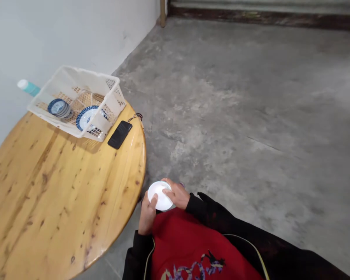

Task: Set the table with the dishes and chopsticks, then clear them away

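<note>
Both hands grip a small, round white bowl in front of the red shirt, just off the table's right edge. My left hand is closed on its left side, with the thumb over the rim. My right hand is closed on the right side, its thumb reaching over the inside. The bowl's inner face is turned up toward me. Its underside and most of the fingers beneath are hidden. A pale grey edge shows below the rim, but I cannot make out what it belongs to.
On the round wooden table at left stands a white plastic basket holding stacked blue-and-white bowls and a blue-and-white plate. A black phone lies beside it. Behind is a turquoise bottle. Concrete floor extends right.
</note>
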Tool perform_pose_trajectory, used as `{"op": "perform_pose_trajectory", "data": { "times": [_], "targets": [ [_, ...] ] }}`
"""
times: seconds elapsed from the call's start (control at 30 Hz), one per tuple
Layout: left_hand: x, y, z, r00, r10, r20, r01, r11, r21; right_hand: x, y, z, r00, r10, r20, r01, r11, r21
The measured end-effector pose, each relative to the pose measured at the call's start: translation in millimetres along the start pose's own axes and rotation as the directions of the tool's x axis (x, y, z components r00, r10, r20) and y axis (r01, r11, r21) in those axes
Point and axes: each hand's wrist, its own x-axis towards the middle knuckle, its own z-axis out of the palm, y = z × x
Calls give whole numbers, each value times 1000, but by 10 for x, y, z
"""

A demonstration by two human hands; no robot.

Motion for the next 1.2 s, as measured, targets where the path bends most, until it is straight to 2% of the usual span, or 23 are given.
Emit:
{"op": "perform_pose_trajectory", "data": {
  "times": [0.07, 0.17, 0.27, 0.4, 0.53, 0.67, 0.8, 0.9, 0.97, 1.13, 1.2],
  "targets": [
    [44, 75, 174, 1000, 6, -9, -6, 1000, -13, 35, 75, -207, 999, -4, 49, 3, 999, 33],
    [80, 201, 271, 999, -13, -36, 11, 999, -40, 149, 106, -354, 992, -31, 120, 19, 995, 101],
    [158, 314, 250, 996, -21, -87, 17, 999, -44, 339, 84, -372, 988, -56, 144, 34, 988, 151],
    [400, 425, 184, 991, 7, -135, -12, 999, -31, 667, 38, -417, 984, -103, 146, 77, 982, 172],
    [724, 611, 109, 986, 111, -121, -110, 994, 7, 1064, -125, -595, 985, -65, 161, 26, 972, 232],
    [967, 1037, -87, 961, 257, -99, -258, 966, 7, 1520, -511, -793, 986, -65, 152, 23, 964, 263],
    [1087, 1571, -411, 918, 390, -76, -392, 919, -27, 1979, -1014, -903, 979, -92, 184, 30, 949, 314],
    [1182, 1916, -665, 896, 438, -78, -443, 895, -51, 2332, -1413, -940, 973, -103, 205, 20, 930, 368],
    [1260, 2112, -822, 877, 468, -103, -475, 879, -48, 2566, -1687, -944, 967, -116, 225, 15, 914, 405],
    [1499, 2520, -1207, 778, 584, -231, -593, 804, 39, 3130, -2318, -836, 939, -148, 311, -8, 893, 449],
    [1636, 2632, -1380, 784, 550, -286, -562, 826, 48, 3370, -2508, -748, 924, -137, 357, -44, 889, 456]
  ]
}}
